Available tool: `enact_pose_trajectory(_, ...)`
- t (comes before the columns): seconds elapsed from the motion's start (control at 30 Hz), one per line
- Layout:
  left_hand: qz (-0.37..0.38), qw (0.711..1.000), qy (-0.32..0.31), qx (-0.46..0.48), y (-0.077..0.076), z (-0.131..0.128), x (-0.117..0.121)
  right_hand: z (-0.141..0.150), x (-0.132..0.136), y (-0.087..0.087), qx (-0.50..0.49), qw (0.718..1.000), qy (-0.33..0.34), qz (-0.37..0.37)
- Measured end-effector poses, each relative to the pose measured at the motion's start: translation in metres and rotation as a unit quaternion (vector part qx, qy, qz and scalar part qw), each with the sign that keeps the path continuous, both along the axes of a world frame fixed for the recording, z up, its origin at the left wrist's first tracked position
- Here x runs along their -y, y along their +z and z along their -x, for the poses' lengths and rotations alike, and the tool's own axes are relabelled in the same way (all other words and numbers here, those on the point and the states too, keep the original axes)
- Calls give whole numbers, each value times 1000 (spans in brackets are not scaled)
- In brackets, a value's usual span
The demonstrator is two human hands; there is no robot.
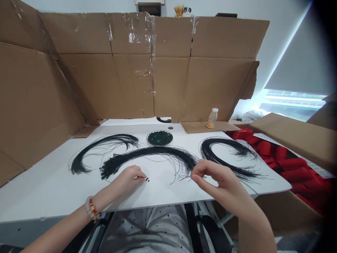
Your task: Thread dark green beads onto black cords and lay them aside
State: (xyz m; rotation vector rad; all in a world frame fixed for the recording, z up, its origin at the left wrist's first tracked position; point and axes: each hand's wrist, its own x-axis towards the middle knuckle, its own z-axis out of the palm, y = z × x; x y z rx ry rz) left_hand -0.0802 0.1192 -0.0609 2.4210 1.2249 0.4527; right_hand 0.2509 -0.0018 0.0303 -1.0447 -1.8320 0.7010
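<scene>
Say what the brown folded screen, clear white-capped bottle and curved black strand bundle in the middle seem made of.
Brown folded screen: matte cardboard, by its creases and ragged edge.
Clear white-capped bottle: smooth-looking, see-through plastic or glass; can't tell which.
Curved black strand bundle: probably thin, dull cord; loose strands bend like thread.

Light: bright, cool, strongest at the window (292, 102), right | Shadows: soft, on tabletop (134, 196) beneath left hand (131, 176) | Glare: patches on clear tape (133, 37) | Right margin: dark, blurred vignette | Distortion: wide-angle stretching toward edges | Focus: fine black strands (158, 151) softly resolved
</scene>
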Motion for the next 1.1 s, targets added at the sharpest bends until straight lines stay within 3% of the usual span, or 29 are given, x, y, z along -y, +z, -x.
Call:
enact_pose_trajectory(0.47, 100, 991, 80, 26, 2, -4, -3, 0, -2, -1, 15, 1000, -3, 7)
enact_pose_trajectory(0.73, 153, 985, 72, 19, 12, -8, -18, -4, -1, -1, 11, 1000, -10, 6)
enact_pose_trajectory(0.9, 135, 989, 46, 30, 31, -23, -59, -5, -1, 0, 20, 1000, -11, 14)
enact_pose_trajectory(1.1, 64, 993, 81, 61, 43, -79, -136, 1, -4, -2, 30, 999, -8, 25)
